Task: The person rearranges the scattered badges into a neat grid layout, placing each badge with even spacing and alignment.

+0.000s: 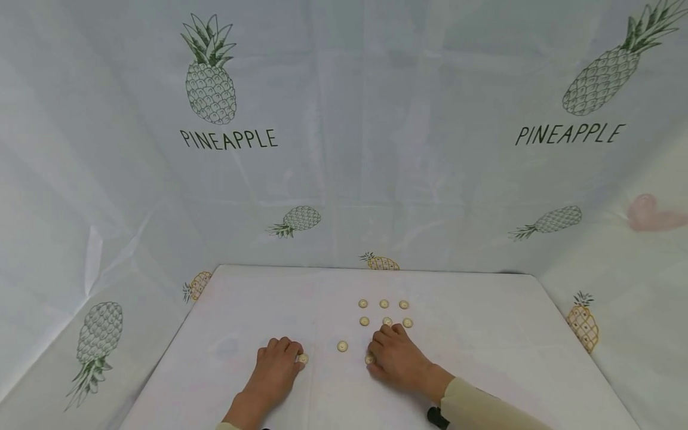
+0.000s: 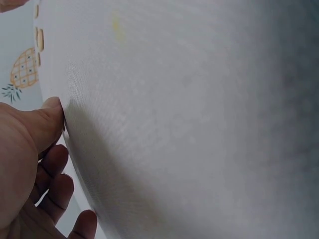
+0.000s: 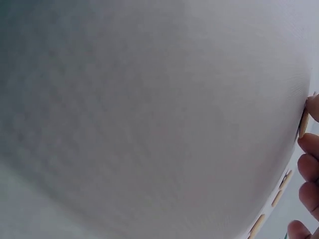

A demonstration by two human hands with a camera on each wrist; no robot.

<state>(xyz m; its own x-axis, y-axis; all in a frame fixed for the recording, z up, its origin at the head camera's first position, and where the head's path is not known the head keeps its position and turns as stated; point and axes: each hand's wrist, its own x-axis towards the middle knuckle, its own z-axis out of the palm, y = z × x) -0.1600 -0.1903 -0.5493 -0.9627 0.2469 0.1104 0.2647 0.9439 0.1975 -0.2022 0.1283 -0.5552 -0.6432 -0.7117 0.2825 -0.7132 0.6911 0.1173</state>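
My left hand (image 1: 276, 367) rests low on the table, thumb and forefinger at either side of a small round pale-wood disc (image 1: 303, 358). In the left wrist view the thumb of that left hand (image 2: 30, 149) presses at the table surface and hides the disc. To the right, my right hand (image 1: 400, 361) pinches another wooden disc (image 1: 369, 359) by its edges. The right wrist view shows this disc (image 3: 303, 122) edge-on between thumb and fingertip. Between both hands, slightly farther back, lies a single disc (image 1: 342, 346).
Beyond the right hand, discs lie in two rows of three: a back row with its middle disc (image 1: 384, 304), and a nearer row whose middle disc (image 1: 387, 321) is partly covered by fingers. The white tabletop (image 1: 258, 298) ends at a pineapple-printed cloth (image 1: 344, 179).
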